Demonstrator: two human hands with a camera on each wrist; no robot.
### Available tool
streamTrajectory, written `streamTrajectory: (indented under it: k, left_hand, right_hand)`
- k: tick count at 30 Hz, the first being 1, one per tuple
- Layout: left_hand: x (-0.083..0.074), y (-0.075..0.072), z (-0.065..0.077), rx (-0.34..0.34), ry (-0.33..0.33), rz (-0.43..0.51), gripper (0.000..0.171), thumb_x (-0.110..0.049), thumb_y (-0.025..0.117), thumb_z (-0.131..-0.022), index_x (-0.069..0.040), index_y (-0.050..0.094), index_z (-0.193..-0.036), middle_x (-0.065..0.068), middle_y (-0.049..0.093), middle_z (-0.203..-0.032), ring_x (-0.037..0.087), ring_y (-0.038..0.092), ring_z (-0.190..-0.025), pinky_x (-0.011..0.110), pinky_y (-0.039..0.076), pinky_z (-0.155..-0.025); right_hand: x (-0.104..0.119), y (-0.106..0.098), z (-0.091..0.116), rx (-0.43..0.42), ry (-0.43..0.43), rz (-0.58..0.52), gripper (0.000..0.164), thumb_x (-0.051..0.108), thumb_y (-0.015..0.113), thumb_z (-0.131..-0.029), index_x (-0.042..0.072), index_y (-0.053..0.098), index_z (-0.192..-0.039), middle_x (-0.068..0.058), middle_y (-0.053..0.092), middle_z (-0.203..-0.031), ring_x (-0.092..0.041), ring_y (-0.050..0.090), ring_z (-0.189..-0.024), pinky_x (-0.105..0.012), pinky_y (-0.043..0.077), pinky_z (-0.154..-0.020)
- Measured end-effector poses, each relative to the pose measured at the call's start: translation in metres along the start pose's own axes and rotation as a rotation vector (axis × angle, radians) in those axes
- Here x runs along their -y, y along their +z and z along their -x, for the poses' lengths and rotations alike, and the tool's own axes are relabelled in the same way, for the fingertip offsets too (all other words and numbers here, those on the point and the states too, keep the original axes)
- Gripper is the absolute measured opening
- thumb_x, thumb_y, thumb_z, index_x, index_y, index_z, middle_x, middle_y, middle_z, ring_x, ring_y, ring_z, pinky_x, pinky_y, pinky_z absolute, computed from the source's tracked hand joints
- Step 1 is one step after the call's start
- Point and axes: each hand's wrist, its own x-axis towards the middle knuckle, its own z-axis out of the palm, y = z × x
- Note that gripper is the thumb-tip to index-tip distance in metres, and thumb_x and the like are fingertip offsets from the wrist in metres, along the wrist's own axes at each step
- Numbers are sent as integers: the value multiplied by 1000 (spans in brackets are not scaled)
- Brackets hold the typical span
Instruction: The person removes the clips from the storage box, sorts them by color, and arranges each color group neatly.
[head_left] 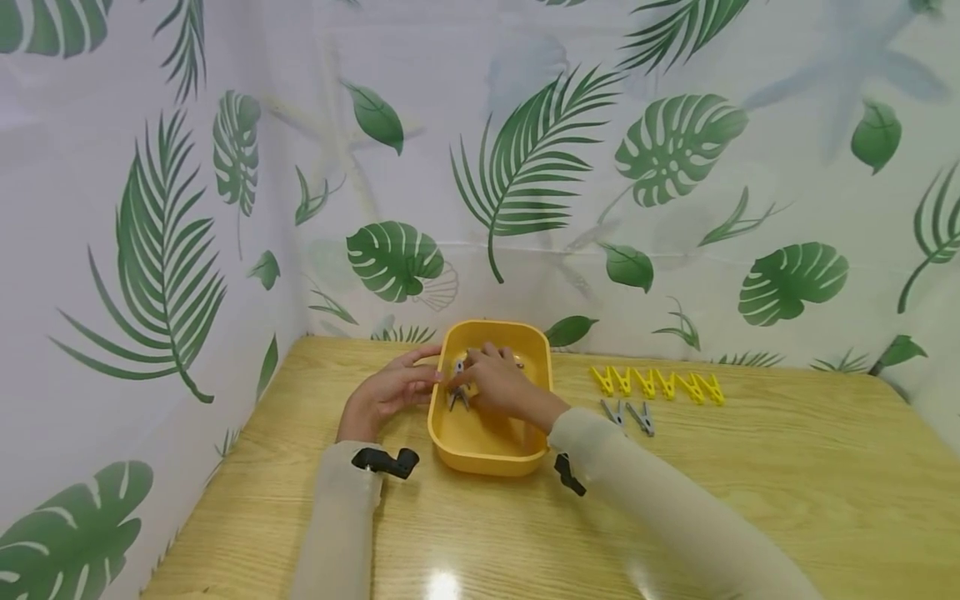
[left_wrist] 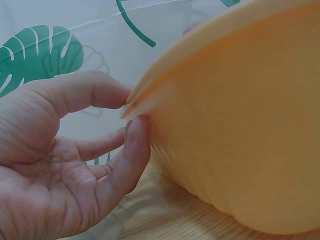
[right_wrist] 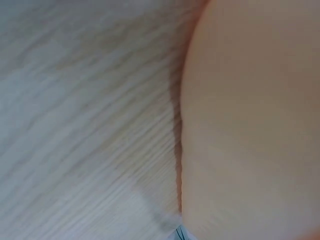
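Note:
A yellow plastic basin [head_left: 487,465] stands on the wooden table. My left hand [head_left: 390,392] is at its left side, and in the left wrist view the thumb and fingers [left_wrist: 137,135] pinch the rim of the basin [left_wrist: 240,100]. My right hand [head_left: 498,382] reaches over the right rim into the basin, its fingers bent down near the left wall. Grey clothespins [head_left: 459,398] lie by those fingertips, partly covered by the hand; I cannot tell whether it holds one. The right wrist view shows the basin's outer wall [right_wrist: 250,125] but not the hand.
Right of the basin, several yellow clothespins [head_left: 647,383] lie in a row on the table [head_left: 712,475]. Two grey clothespins [head_left: 641,418] lie in front of them. A leaf-print cloth [head_left: 525,167] hangs behind the table and along its left side.

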Motion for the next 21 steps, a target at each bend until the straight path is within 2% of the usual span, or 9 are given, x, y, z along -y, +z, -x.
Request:
streamTrajectory:
  k: [4, 9, 17, 21]
  left_hand:
    - [0, -1, 0, -7, -3, 7, 65, 0, 52, -100, -6, 28, -160, 17, 62, -129, 11, 70, -92, 30, 61, -80]
    - [0, -1, 0, -14, -2, 3, 65, 1, 53, -100, -7, 30, -160, 13, 65, -124, 11, 70, -91, 30, 61, -79]
    - [0, -1, 0, -25, -14, 2, 65, 0, 56, -99, -8, 32, -159, 23, 59, -138, 12, 72, -93, 31, 61, -80]
    - [0, -1, 0, -28, -15, 8, 65, -1, 56, -99, -8, 32, -159, 20, 62, -135, 10, 71, -88, 30, 61, -79]
  right_hand:
    - [-1, 0, 3, -7, -26, -18, 22, 18, 81, -87, 23, 81, -109, -9, 65, -120, -29, 46, -107, -52, 36, -93]
    - [-2, -2, 10, -16, -56, -69, 15, 21, 85, -83, 21, 82, -97, -8, 65, -118, -29, 47, -106, -54, 35, -94]
    - [0, -1, 21, 38, -79, -185, 15, 27, 86, -82, 19, 80, -92, -6, 65, -115, -27, 45, -112, -56, 33, -99]
    - [2, -1, 24, 27, -87, -231, 17, 29, 87, -81, 17, 78, -91, -6, 67, -114, -27, 46, -113, -59, 33, -100]
